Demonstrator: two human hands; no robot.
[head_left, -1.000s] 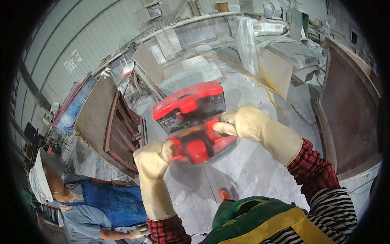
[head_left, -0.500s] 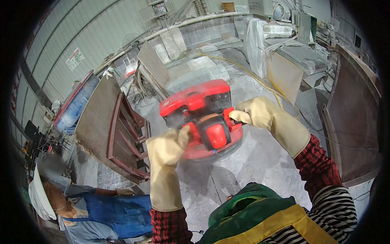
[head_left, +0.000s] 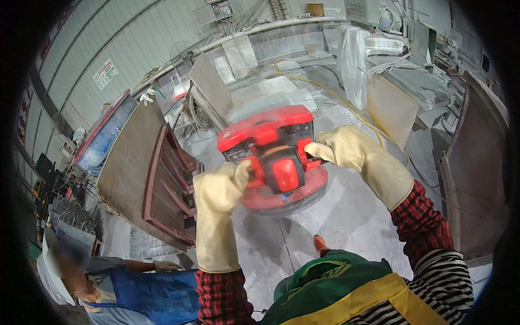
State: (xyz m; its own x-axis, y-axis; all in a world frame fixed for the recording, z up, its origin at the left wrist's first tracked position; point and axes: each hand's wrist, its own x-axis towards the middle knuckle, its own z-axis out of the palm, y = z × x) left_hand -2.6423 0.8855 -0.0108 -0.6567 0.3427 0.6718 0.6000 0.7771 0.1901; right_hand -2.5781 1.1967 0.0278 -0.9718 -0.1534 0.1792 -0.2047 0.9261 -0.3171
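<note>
A red and black walk-behind floor scrubber with a rounded red base stands on the grey floor in front of me. Its two handle grips stick out to the sides of the control head. My left hand, in a long cream rubber glove, is closed round the left grip. On the other side my right hand, gloved alike, holds the right grip, whose dark end shows below the fingers. Both gloves hide most of the grips. The tip of an orange boot shows past my green apron.
At the lower left stands a co-worker in a blue apron and white helmet. A tall board leans on a dark red frame at left. A yellow hose crosses the floor behind the scrubber. Brown panels stand at right.
The scrubber and surroundings sit slightly further right in view. Both hands keep their hold on the grips. A boot tip has come into sight below the scrubber.
</note>
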